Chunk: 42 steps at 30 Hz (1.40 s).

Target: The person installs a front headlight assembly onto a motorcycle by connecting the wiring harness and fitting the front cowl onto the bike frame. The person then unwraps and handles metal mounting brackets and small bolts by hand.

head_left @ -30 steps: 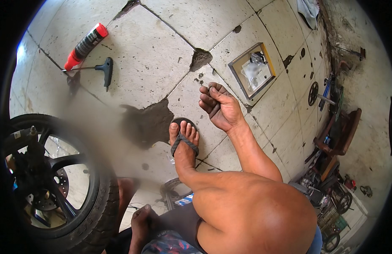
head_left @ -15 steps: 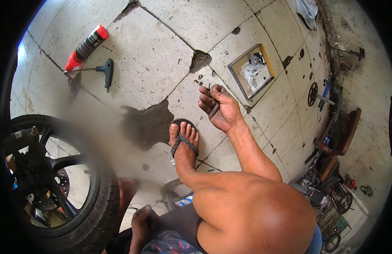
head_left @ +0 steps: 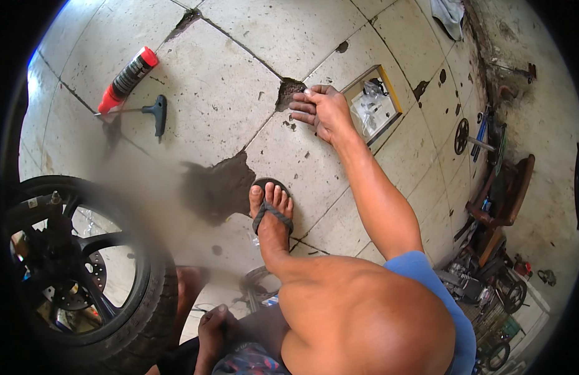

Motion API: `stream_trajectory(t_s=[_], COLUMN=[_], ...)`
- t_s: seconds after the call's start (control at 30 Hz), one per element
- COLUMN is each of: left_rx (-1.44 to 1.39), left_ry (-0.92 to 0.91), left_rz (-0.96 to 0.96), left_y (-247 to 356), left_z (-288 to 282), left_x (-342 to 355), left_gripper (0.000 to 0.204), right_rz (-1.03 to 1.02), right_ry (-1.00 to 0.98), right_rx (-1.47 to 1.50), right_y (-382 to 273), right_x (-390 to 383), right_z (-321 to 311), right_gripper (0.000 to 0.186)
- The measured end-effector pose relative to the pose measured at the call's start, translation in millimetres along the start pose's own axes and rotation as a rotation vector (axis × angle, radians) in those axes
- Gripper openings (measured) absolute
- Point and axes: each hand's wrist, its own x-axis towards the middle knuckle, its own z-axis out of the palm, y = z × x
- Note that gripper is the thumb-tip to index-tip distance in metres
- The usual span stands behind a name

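My right hand (head_left: 326, 112) reaches out over the floor tiles, between a chipped hole (head_left: 289, 94) and a shallow picture-frame-like tray (head_left: 391, 128). Its thumb presses toward the index finger, the other fingers stretch out, and whatever sits in the pinch is hidden. Inside the tray lie clear plastic bags (head_left: 369, 103) with small dark parts. Low in view, my left hand (head_left: 212, 326) rests by my lap with fingers curled; its inside is out of sight. My sandalled foot (head_left: 272, 209) stands on the tiles between the hands.
A motorcycle wheel with tyre (head_left: 158, 300) fills the lower left. Beyond it lie a red-and-black spray can (head_left: 127, 81) and a T-handle hex key (head_left: 158, 115). Tools and metal parts (head_left: 489, 281) line the right wall; a grey cloth (head_left: 449, 17) lies at the far right. A smear blurs the left-centre.
My right hand has moved up and turned palm down, nearer the chipped hole and tray. The small dark pin seen in its pinch no longer shows. My left hand stays put.
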Motion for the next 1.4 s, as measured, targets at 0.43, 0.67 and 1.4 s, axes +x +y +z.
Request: stream_trajectory(t_s=[0.43,0.67,1.4], left_rx=[0.076,0.228,-0.596], left_ry=[0.003,0.000,0.010], left_rz=[0.048,0.177,0.277], left_y=[-11.2,-29.3,-199.6], left_z=[-22.2,-32.0,-84.6], left_x=[-6.2,-20.7,-217.6], left_gripper=[0.039,0.029,0.051], right_rz=[-0.477,-0.642,-0.526], right_ry=[0.292,0.274,-0.105], right_rx=[-0.852,-0.942,-0.267], right_y=[62.8,67.6,49.0], right_x=[-38.1,-29.9,-355.1], right_z=[-19.1,-15.2,-148.6], right_gripper=[0.029,0.025,0.010])
